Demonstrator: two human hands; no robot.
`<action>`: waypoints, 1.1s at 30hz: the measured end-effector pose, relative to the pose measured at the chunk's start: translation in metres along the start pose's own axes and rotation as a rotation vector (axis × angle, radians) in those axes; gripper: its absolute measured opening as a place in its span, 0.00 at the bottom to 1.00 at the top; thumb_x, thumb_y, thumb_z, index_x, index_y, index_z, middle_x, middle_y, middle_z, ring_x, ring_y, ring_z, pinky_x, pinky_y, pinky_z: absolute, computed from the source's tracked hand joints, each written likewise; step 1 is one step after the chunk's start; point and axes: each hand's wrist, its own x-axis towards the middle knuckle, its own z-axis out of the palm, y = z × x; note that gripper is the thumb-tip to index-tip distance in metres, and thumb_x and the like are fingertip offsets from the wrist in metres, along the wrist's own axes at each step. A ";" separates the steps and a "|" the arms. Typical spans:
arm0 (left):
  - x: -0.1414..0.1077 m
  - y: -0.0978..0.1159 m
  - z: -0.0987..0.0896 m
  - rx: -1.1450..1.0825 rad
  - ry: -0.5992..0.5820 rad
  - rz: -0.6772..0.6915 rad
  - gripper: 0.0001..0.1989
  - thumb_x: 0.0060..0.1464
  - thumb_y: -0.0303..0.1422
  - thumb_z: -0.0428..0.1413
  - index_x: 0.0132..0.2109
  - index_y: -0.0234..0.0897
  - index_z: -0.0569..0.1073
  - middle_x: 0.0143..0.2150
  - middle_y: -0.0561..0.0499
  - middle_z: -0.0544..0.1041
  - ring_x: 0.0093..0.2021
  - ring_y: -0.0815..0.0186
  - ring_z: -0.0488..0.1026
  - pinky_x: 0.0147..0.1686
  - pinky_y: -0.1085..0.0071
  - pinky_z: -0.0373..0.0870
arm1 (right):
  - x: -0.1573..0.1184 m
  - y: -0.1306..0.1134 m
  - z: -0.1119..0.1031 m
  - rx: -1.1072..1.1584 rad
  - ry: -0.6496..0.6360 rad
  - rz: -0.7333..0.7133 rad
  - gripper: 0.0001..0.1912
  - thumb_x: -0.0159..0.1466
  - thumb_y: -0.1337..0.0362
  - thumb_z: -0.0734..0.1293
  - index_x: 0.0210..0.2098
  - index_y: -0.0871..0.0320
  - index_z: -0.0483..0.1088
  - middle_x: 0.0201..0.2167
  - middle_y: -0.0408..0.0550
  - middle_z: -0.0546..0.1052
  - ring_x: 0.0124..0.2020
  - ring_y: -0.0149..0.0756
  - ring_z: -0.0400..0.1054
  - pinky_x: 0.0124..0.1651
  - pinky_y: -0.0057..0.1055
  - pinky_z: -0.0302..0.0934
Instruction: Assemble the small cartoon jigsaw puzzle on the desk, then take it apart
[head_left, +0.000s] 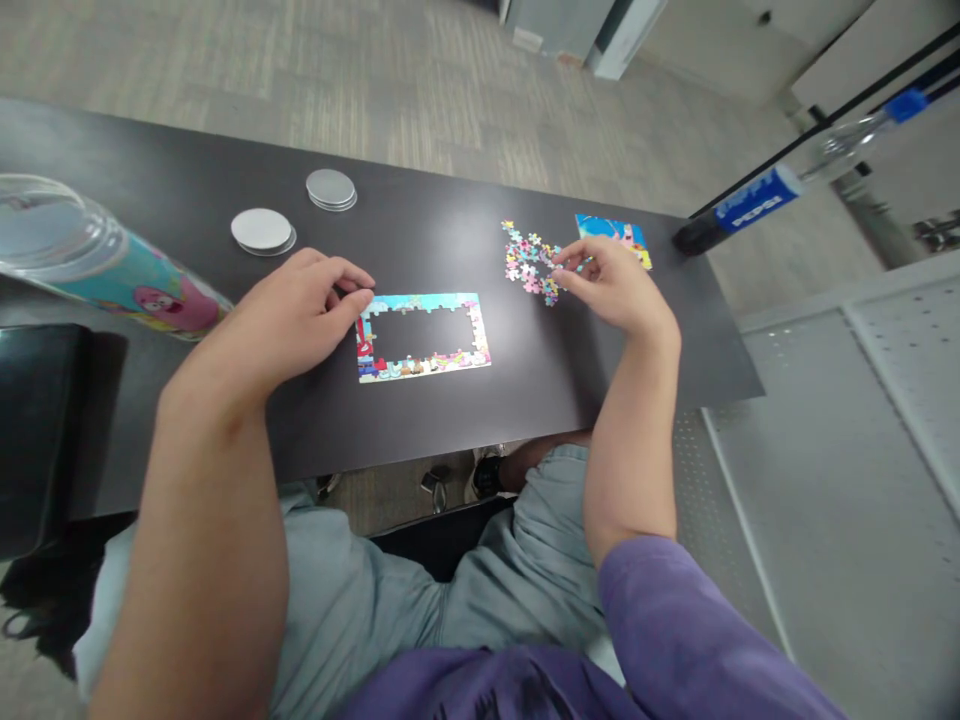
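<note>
A rectangular jigsaw puzzle border [425,370] lies joined on the dark table, its middle showing bare tabletop. My left hand [304,310] rests at the border's upper left corner, fingers loosely bent, with thumb and forefinger slightly apart. To the right is a loose pile of small colourful puzzle pieces [525,262]. Over the pile's right edge reaches my right hand [611,280], a small gap between its thumb and forefinger; I see no piece held. Behind that hand lies a bright cartoon picture card [636,237], partly covered by it.
Two small stacks of pale discs, a nearer stack [261,230] and a farther stack [331,188], sit at the back left. A large clear cartoon-printed container [127,270] and a black case [37,430] are at left. A Pepsi bottle [757,200] stands at the right end of the table [450,430].
</note>
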 end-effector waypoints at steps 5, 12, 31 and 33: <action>0.001 0.006 -0.002 0.052 -0.024 -0.010 0.17 0.72 0.53 0.64 0.51 0.46 0.83 0.49 0.46 0.77 0.42 0.52 0.75 0.54 0.49 0.75 | -0.018 0.011 -0.014 0.014 -0.035 0.041 0.15 0.69 0.49 0.87 0.45 0.45 0.84 0.47 0.51 0.84 0.39 0.49 0.67 0.52 0.54 0.69; 0.005 0.019 -0.005 0.085 -0.039 -0.062 0.23 0.65 0.61 0.66 0.50 0.48 0.82 0.47 0.46 0.81 0.46 0.44 0.78 0.53 0.49 0.67 | -0.020 0.011 0.006 -0.003 -0.096 0.060 0.14 0.70 0.47 0.86 0.39 0.41 0.81 0.41 0.52 0.85 0.42 0.60 0.77 0.53 0.62 0.74; 0.010 0.030 -0.003 0.122 0.004 -0.107 0.18 0.69 0.53 0.66 0.52 0.46 0.83 0.46 0.48 0.79 0.44 0.52 0.74 0.56 0.50 0.74 | -0.020 -0.050 0.018 0.345 -0.233 -0.008 0.21 0.66 0.45 0.90 0.40 0.43 0.78 0.44 0.48 0.88 0.48 0.58 0.82 0.61 0.57 0.80; 0.009 0.026 -0.002 0.117 0.012 -0.091 0.17 0.68 0.50 0.66 0.53 0.45 0.84 0.47 0.47 0.81 0.42 0.53 0.75 0.54 0.51 0.76 | -0.015 -0.069 0.028 0.430 -0.231 -0.010 0.22 0.65 0.48 0.91 0.39 0.42 0.77 0.43 0.47 0.88 0.48 0.58 0.83 0.60 0.58 0.81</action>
